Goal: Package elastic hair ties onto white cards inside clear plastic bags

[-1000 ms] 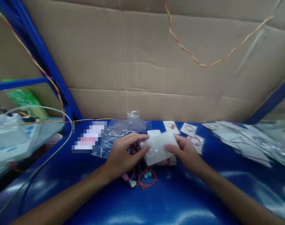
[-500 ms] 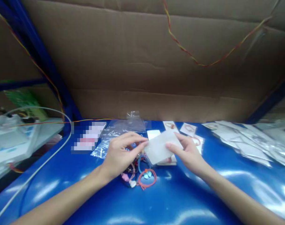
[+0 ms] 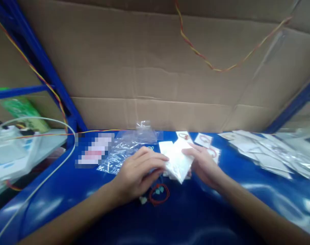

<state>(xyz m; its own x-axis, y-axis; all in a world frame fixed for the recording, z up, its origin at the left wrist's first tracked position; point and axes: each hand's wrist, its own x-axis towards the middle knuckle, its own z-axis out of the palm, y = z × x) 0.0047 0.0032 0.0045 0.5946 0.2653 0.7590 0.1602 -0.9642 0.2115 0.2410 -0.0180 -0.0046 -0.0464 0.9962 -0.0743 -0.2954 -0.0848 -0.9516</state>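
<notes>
A small white bag [image 3: 179, 162] is pinched between both hands above the blue table [image 3: 221, 211]: the left hand [image 3: 139, 172] grips its near edge with fingers closed on it, the right hand [image 3: 204, 165] clamps the far side. The step is judged to be opening or readying the bag; parting its mouth would be called for next. Its contents cannot be told. A red cord bracelet [image 3: 158, 194] lies just below the left fingers. Clear bags [image 3: 124, 149] lie beyond them, filled packets [image 3: 267, 153] well right.
</notes>
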